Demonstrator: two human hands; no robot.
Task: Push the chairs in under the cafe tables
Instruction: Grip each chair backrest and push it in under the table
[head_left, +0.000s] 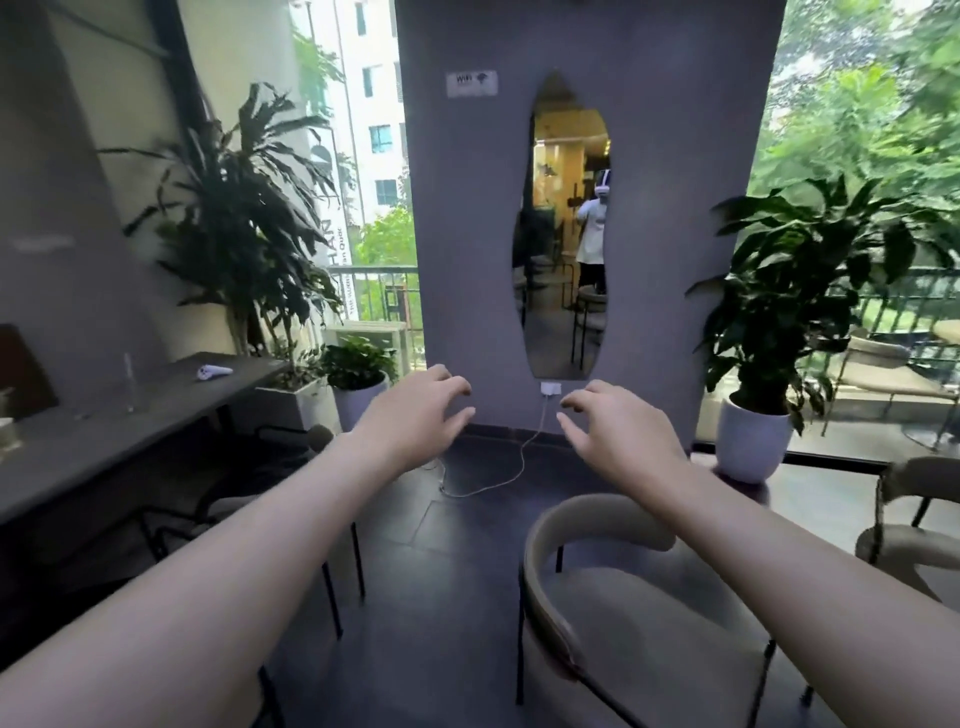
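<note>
Both bare forearms fill the lower half of the frame, reaching forward and ending in the left hand (415, 415) and the right hand (618, 431) near the center. Each hand's grip is loose and wide open, fingers spread and curled a little, holding nothing and touching nothing. Behind them a grey wall (675, 156) takes up the middle of the view, carrying a tall wavy mirror (563, 234) that reflects a person in a white top. Along the left edge runs a long dark counter (104, 441); a dark chair (291, 467) stands right beside its front edge. At lower right, beneath the right forearm, a cream chair (597, 597) with a curved back stands out on the dark floor (441, 545), apart from the counter. Another cream chair (904, 525) shows at the right edge. Large potted plants stand at left (244, 208) and right (795, 270) of the wall. A white cable (498, 478) trails across the floor from a wall socket (550, 388). A small white controller (213, 372) lies on the counter.
</note>
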